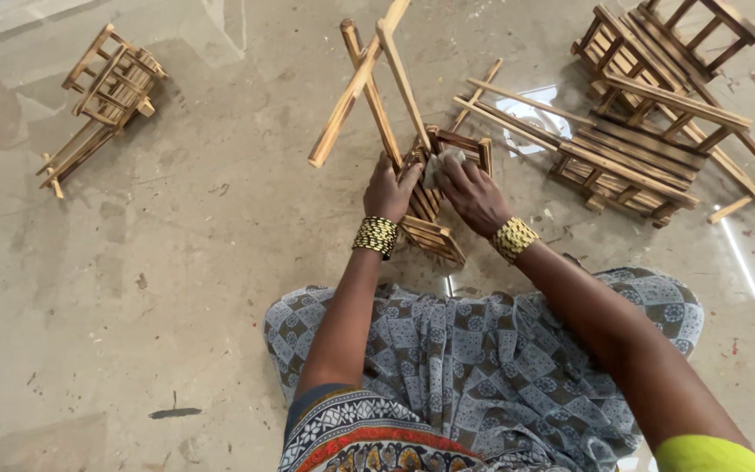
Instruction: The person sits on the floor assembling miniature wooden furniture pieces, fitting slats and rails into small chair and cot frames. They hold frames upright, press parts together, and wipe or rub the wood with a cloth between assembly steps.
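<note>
I sit on the floor (176, 288) and my left hand (389, 190) grips the slatted wooden rack (434, 229) in front of my knees, fingers closed around its side. My right hand (474, 194) presses a small pale cloth (441, 163) on the rack, fingers together. More wooden racks (648, 131) lie to the right, well apart.

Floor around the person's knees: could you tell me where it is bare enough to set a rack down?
Bare floor spans between the lone wooden rack and the left hand. Right of the right hand is crowded: stacked racks and loose sticks.
</note>
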